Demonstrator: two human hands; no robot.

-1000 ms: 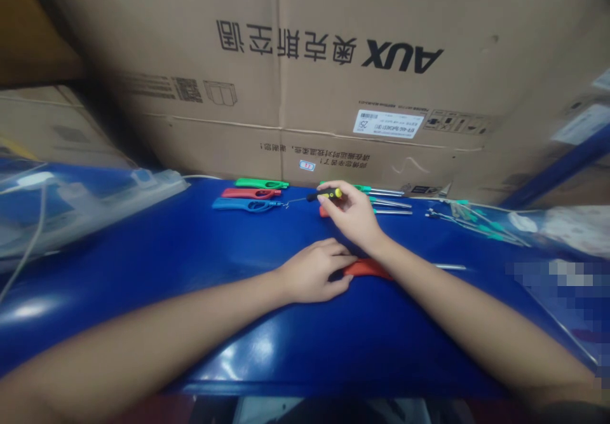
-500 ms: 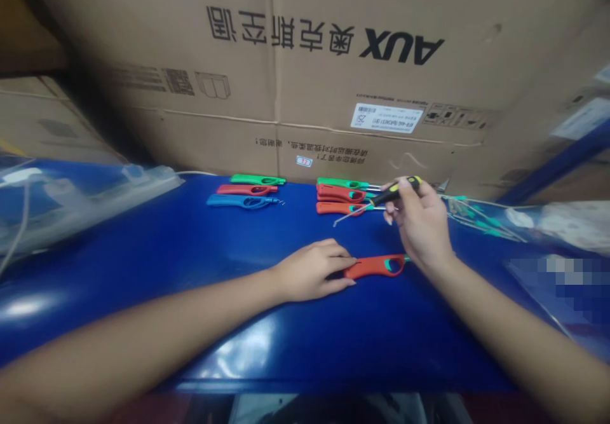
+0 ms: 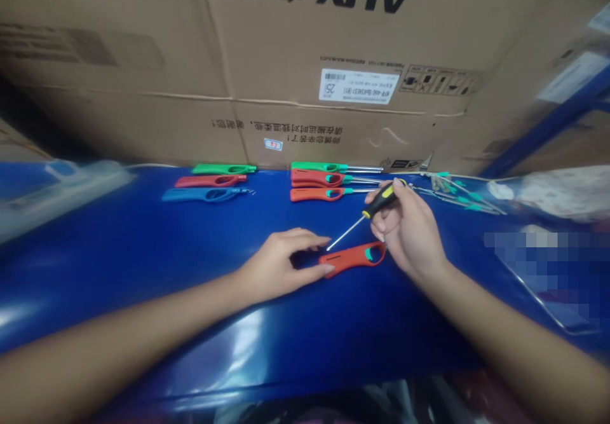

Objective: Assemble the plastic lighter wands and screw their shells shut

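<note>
In the head view, the right hand [image 3: 412, 233] wraps its fingers around the handle of the screwdriver [image 3: 381, 200], whose tip points down just beside the left index fingertip, while the left hand [image 3: 274, 262] is loosely spread, its thumb touching the end of the orange lighter [image 3: 347, 259], which lies on the table [image 3: 229, 335] between both hands' fingers. Good control probably calls for a firmer left pinch, fingertips clear of the tip.
</note>
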